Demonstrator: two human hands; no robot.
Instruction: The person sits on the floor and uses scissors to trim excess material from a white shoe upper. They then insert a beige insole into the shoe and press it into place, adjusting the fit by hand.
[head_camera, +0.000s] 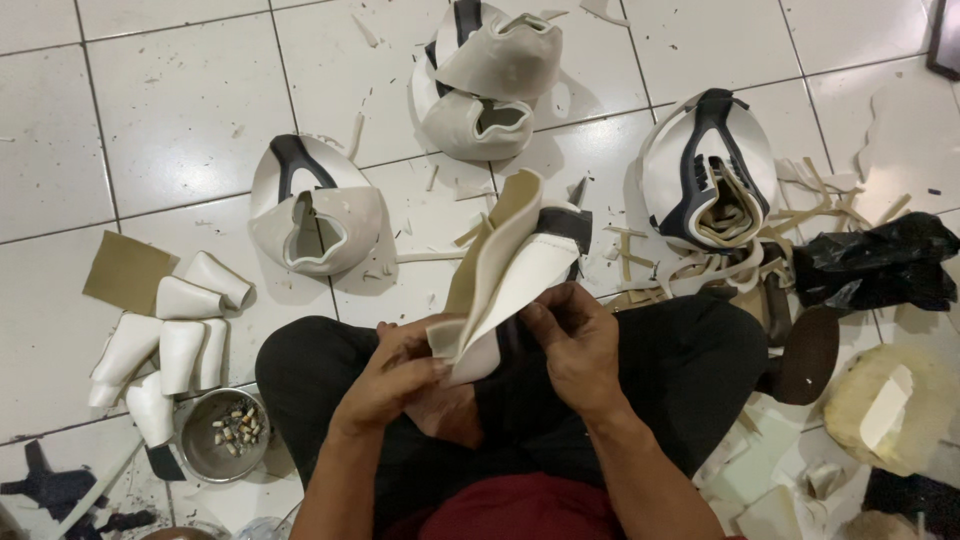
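I sit on a white tiled floor with my knees in black trousers. Both hands hold one cream and black shoe upper (510, 265) over my lap. My left hand (395, 375) pinches its lower cream edge from the left. My right hand (575, 340) grips the same piece from the right, fingers curled on its inner side. The piece stands tilted, its tan lining facing left.
Finished cream and black uppers lie ahead: one at the left (315, 210), a stack at the top (485, 80), another at the right (710, 170). White folded pieces (170, 345) and a metal bowl (220, 435) sit at my left. A black bag (880, 265) and scraps lie at the right.
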